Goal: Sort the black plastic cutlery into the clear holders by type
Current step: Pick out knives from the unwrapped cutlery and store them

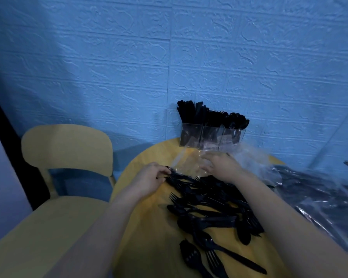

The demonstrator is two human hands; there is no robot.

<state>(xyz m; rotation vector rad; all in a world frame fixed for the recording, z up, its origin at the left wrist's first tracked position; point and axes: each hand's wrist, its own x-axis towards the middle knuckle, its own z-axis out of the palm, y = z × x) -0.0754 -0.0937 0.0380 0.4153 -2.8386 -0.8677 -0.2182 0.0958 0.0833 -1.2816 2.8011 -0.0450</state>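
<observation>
Loose black cutlery (213, 213) on yellow table (149, 227), left hand (150, 178) pinching black pieces, right hand (221, 166) spread flat on clear wrap (255, 159), filled holders (211, 137) behind.

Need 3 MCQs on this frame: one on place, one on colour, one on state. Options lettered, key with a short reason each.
1. Where do the clear holders stand?
A. at the table's far edge by the wall
B. on the chair
C. at the table's near edge

2. What colour is the wall?
A. white
B. blue
C. green

3. What is the left hand doing?
A. lying flat on the chair
B. resting inside a holder
C. pinching black cutlery at the edge of the pile

Key:
1 A, the holders sit at the back of the yellow table, against the wall.
2 B, the textured wall is blue.
3 C, its fingers close on pieces at the left end of the cutlery pile.
</observation>
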